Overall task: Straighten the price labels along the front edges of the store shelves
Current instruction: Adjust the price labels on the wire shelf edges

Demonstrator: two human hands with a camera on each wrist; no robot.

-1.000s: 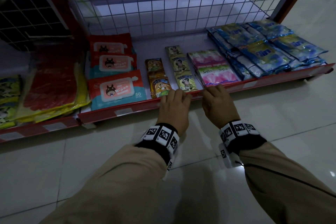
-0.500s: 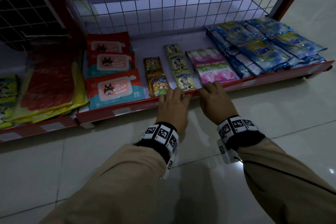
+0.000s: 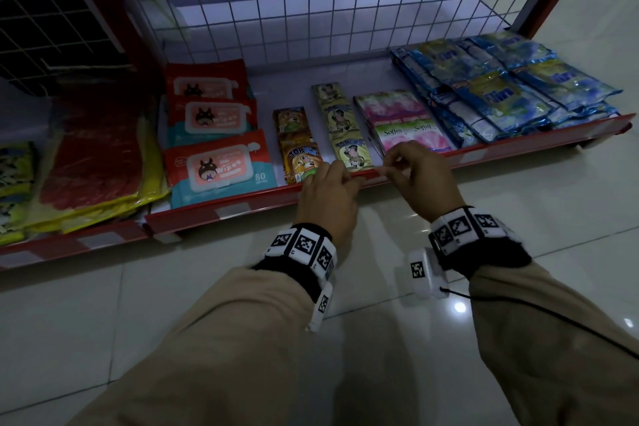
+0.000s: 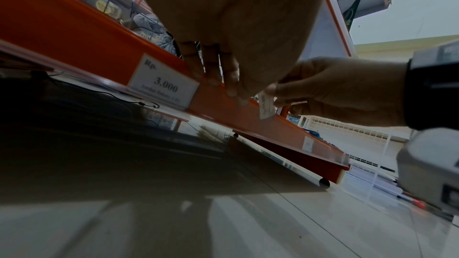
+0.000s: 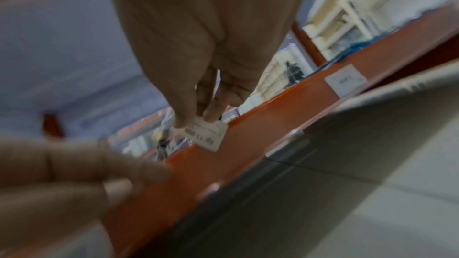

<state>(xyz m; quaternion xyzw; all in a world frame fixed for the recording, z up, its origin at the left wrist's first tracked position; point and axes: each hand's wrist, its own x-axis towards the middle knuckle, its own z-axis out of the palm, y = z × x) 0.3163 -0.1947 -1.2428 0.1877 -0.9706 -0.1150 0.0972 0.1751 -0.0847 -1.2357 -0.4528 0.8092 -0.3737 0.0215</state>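
Right wrist view: a small, light, flimsy white paper price label (image 5: 207,135) is pinched by the right hand (image 5: 198,50) at its top edge above the red shelf front rail (image 5: 261,134), best gripped gently there.

A small shop: a low red shelf (image 3: 242,199) with a wire-grid back (image 3: 311,10) carries wet-wipe packs (image 3: 221,166) left of the fingers (image 3: 340,171), blue sachets (image 3: 501,93) to their right, and a "Rp. 3.000" price label (image 4: 162,84) beside them.
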